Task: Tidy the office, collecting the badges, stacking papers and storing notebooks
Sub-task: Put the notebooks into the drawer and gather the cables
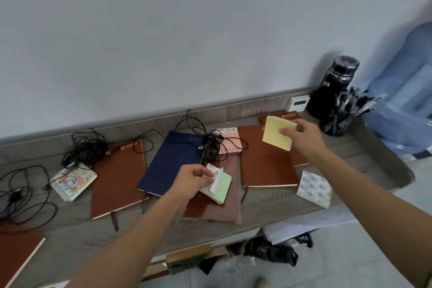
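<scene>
Right hand (301, 135) pinches yellow pad (274, 132); left hand (189, 179) pinches green pad (222, 188); mesh cup (334, 125) holds pens (350, 99)

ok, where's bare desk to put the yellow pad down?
Bare desk along the front edge, between the left brown notebook and the corner notebook. Smaller patch at right, between pen cup and patterned pad. Centre is crowded: overlapping notebooks, tangled cables.

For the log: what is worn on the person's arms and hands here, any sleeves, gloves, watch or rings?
Nothing shows: the left hand and right hand are ungloved, the left forearm and right forearm bare to the frame's edge, no watch, band or ring visible.
</scene>
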